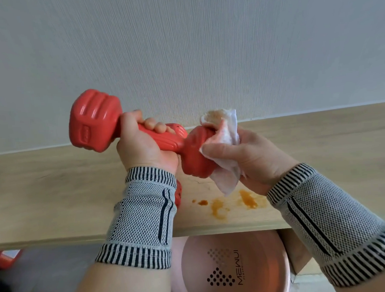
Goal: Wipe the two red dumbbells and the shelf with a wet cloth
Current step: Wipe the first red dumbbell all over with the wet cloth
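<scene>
My left hand (143,145) grips the dumbbell (93,121); my right (249,158) pinches the cloth (226,133) over its near end. Behind my wrist, perhaps the second dumbbell (179,194), mostly hidden.

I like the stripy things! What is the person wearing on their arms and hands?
Both hands are bare, with no gloves or rings showing. The left hand and the right hand each have a knitted wrist band below them. The bands are light grey with tiny dark dots, black-and-white striped edges, and a dark curved line down the side. The forearms below are bare.
</scene>
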`<state>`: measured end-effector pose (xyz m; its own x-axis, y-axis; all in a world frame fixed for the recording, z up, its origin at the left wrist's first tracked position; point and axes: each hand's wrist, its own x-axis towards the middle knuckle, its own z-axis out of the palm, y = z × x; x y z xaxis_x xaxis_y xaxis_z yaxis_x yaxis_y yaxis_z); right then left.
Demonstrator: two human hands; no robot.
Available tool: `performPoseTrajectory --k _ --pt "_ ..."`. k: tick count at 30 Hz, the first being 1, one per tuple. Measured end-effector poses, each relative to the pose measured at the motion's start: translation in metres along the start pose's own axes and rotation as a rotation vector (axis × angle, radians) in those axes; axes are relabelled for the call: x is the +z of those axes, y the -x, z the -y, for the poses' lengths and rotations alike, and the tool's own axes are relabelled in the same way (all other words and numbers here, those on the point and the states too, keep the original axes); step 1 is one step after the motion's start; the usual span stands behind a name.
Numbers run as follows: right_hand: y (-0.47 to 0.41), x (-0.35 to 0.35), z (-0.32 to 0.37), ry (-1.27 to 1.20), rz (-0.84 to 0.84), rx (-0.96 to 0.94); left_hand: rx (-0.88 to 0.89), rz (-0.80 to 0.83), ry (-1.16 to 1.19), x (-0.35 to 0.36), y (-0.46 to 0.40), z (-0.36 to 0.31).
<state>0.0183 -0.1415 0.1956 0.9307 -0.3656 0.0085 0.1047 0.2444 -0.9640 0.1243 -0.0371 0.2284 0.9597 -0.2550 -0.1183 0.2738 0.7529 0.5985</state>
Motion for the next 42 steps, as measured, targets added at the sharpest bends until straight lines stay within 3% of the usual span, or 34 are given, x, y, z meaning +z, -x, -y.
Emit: performPoseTrajectory --k 4,11,15,19,23,28,31,33,37,39,42 --pt "-0.005 -0.003 0.004 -0.135 -0.237 0.104 0.012 0.059 -0.02 0.005 0.008 0.007" --pt "0.003 -0.009 0.005 -0.114 0.179 0.046 -0.051 -0.037 0.056 0.0 -0.003 0.005" --pt "-0.001 -0.004 0.003 -0.166 0.153 0.06 -0.058 -0.054 0.081 -0.001 -0.004 0.006" --pt "-0.005 0.002 0.006 -0.209 0.264 0.013 -0.033 -0.052 0.067 0.0 -0.004 0.005" --pt "-0.005 -0.001 -0.002 -0.079 0.043 0.044 -0.043 -0.058 0.065 -0.002 -0.006 0.007" --pt "-0.003 -0.002 0.0 0.127 -0.097 -0.001 -0.042 -0.023 0.061 -0.003 -0.006 0.004" --pt "-0.006 -0.004 0.0 0.117 -0.216 0.035 -0.042 0.022 0.054 -0.003 -0.002 0.006" --pt "-0.005 -0.006 0.0 0.077 -0.195 0.056 -0.032 0.032 0.032 -0.002 -0.001 0.007" --pt "0.001 -0.006 -0.001 0.144 0.026 0.03 -0.03 0.013 0.025 -0.004 -0.005 0.006" --pt "0.0 -0.004 -0.001 0.2 -0.01 0.01 -0.04 0.019 0.04 -0.005 -0.005 0.005" --pt "-0.004 -0.007 0.0 0.068 -0.167 0.063 -0.044 0.058 0.046 -0.003 -0.002 0.006"
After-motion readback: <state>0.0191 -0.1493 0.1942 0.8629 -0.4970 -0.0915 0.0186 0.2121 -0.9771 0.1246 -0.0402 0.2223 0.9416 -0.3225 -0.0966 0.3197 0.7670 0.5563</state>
